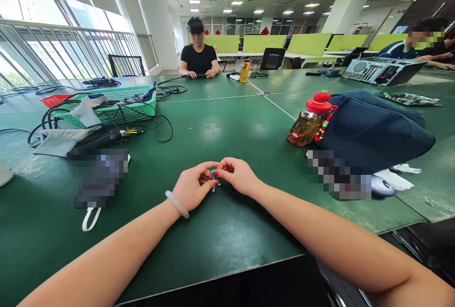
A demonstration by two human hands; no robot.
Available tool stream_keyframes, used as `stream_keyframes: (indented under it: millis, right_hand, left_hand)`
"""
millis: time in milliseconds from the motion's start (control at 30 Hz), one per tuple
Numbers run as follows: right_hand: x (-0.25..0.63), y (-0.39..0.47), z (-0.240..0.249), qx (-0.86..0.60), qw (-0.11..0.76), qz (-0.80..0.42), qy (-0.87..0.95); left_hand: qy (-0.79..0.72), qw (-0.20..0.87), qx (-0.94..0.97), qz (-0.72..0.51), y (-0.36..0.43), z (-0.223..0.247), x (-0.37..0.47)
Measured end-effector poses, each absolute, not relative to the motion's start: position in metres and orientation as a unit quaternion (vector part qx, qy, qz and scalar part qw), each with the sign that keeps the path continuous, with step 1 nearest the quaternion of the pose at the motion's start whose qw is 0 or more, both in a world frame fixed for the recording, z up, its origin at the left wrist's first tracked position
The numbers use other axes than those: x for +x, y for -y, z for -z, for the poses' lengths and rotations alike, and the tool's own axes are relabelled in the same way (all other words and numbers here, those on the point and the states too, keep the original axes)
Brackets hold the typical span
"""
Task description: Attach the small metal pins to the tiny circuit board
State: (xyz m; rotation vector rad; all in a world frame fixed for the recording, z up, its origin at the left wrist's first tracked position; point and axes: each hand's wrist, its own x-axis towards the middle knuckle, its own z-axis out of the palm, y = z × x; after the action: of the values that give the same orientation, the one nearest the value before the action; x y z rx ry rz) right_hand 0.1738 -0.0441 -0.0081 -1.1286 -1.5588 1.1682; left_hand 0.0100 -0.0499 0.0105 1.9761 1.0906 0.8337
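Note:
Above the green table (213, 131), near its front edge, my two hands meet and pinch one small thing between them. It is a small blue beaded-looking piece (214, 174) with pale dangling ends, partly hidden by the fingertips. My left hand (195, 184), with a pale bangle (177, 204) at the wrist, is closed on its left side. My right hand (238, 174) is closed on its right side, thumb and index finger pressed at it. The piece is too small to name its kind.
At left a green basket (124, 104) holds cables and gloves, with a blurred dark phone-like thing (101, 179) nearer. At right are a red-lidded bottle (307, 120), a dark blue bag (373, 127) and a mouse (382, 186). A person (199, 53) sits opposite; a computer case (382, 71) lies at far right.

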Motion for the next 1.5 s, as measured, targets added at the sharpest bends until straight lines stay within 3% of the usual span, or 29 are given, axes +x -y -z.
stream_keyframes:
  millis: [400, 533, 700, 1033, 1300, 1500]
  right_hand:
    - [0.198, 0.026, 0.007, -0.502, 0.347, -0.166, 0.774]
    - [0.208, 0.015, 0.017, -0.483, 0.244, -0.083, 0.837]
    - [0.199, 0.027, 0.012, -0.436, 0.176, -0.068, 0.88]
    - [0.186, 0.042, 0.005, -0.432, 0.179, -0.084, 0.88]
    - [0.191, 0.041, 0.002, -0.444, 0.141, -0.113, 0.878]
    - [0.188, 0.048, 0.0, -0.458, 0.166, -0.11, 0.866]
  left_hand:
    - [-0.446, 0.335, 0.763, -0.328, 0.043, -0.012, 0.006]
    - [-0.477, 0.383, 0.723, -0.321, 0.033, -0.004, 0.002]
    - [-0.482, 0.417, 0.709, -0.303, 0.027, 0.003, -0.002]
    - [-0.485, 0.416, 0.717, -0.277, 0.026, 0.005, -0.002]
    - [-0.437, 0.54, 0.666, -0.271, 0.035, 0.002, 0.003]
    - [-0.46, 0.443, 0.714, -0.288, 0.031, 0.002, -0.002]
